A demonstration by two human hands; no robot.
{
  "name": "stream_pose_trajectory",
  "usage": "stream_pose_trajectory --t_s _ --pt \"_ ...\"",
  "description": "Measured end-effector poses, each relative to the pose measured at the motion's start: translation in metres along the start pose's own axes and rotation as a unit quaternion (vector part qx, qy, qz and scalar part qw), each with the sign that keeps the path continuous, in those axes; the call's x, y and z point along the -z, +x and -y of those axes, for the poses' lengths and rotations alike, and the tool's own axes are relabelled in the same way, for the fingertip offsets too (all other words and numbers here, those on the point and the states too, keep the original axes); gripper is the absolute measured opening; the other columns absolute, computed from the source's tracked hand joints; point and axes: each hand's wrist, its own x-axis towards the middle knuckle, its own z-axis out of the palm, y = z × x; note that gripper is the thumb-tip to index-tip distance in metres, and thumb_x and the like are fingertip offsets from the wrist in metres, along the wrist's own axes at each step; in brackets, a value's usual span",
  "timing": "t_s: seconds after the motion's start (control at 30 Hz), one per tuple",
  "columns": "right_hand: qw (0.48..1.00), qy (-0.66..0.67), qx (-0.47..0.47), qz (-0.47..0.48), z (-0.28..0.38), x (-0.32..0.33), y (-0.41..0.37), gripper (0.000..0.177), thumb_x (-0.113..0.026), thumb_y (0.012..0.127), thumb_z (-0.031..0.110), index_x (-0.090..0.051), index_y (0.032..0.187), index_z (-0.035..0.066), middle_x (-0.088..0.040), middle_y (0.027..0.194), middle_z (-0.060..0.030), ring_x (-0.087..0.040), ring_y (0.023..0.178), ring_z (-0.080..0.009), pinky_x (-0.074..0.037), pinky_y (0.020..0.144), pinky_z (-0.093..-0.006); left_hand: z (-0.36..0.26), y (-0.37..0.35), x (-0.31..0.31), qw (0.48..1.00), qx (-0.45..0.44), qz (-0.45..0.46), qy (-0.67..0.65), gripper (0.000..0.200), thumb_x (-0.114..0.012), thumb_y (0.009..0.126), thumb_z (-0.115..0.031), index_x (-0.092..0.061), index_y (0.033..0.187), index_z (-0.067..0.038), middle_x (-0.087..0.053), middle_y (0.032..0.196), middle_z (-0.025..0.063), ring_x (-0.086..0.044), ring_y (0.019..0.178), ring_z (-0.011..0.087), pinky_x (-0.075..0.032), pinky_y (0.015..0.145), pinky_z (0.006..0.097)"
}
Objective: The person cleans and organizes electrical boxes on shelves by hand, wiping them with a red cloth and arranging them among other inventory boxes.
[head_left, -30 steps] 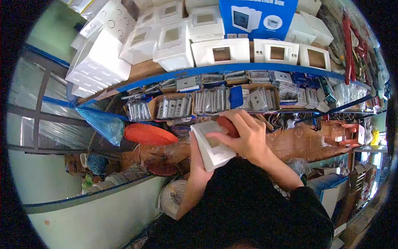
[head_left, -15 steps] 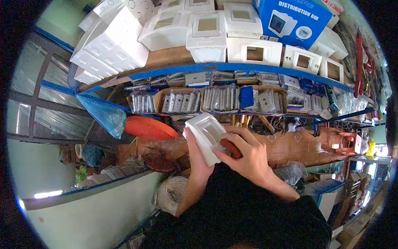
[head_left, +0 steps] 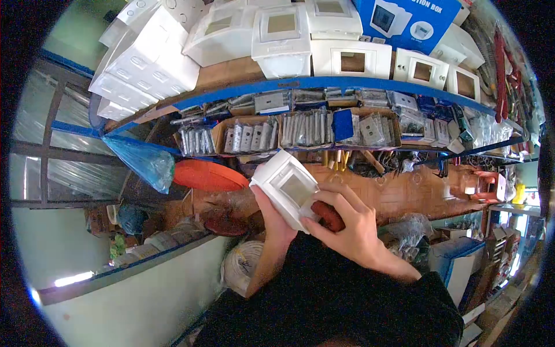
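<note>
A person in a black top (head_left: 324,289) grips a white windowed plastic box (head_left: 284,186) by its side in the left hand (head_left: 280,224), while the right hand (head_left: 350,224) clasps a dark red pad (head_left: 330,216) at the box's near end. Beyond, packaged faceplates (head_left: 306,128) line cartons below a blue-edged shelf (head_left: 289,85) bearing white enclosures (head_left: 281,43) and a blue carton (head_left: 399,32).

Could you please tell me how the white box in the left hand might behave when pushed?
The white box is probably stiff, as its edges look straight in the left hand. It seems likely light for its size: the window suggests a hollow shell. Its smooth surface may be somewhat slippery.
</note>
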Motion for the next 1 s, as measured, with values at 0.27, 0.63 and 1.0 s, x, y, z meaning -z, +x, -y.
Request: stream_pose_trajectory --t_s 0.27,0.63,1.0 --pt "0.999 0.053 0.013 0.003 -0.007 0.022 0.004 0.031 -0.076 0.082 0.013 -0.067 0.11 0.004 -0.067 0.116 -0.0129 -0.071 0.089 -0.023 -0.059 0.073 -0.0323 -0.006 0.0 0.0 0.999 -0.004 0.037 -0.027 0.072 -0.028 0.099 -0.071 -0.034 0.149 -0.019 -0.049 0.142 0.0034 -0.048 0.131 0.0215 -0.04 0.109 0.0412" --pt "0.981 -0.027 0.174 0.087 -0.001 -0.011 0.035 0.049 -0.065 0.091 0.037 -0.061 0.134 0.015 -0.055 0.142 -0.0071 -0.041 0.14 -0.036 -0.032 0.115 -0.0552 0.001 -0.002 0.002 0.992 0.016 0.114 0.056 0.064 -0.04 0.101 -0.06 -0.033 0.146 -0.015 -0.044 0.144 0.0081 -0.046 0.133 0.026 -0.04 0.109 0.0454" --pt "0.983 0.09 0.149 0.052 -0.052 -0.038 -0.006 0.041 -0.059 0.097 0.025 -0.058 0.135 0.011 -0.06 0.135 -0.01 -0.055 0.126 -0.0304 -0.039 0.111 -0.0471 -0.023 0.014 0.001 0.999 0.007 0.006 0.033 0.068 -0.04 0.102 -0.059 -0.034 0.153 -0.014 -0.048 0.145 0.0097 -0.052 0.129 0.0293 -0.04 0.111 0.0439"
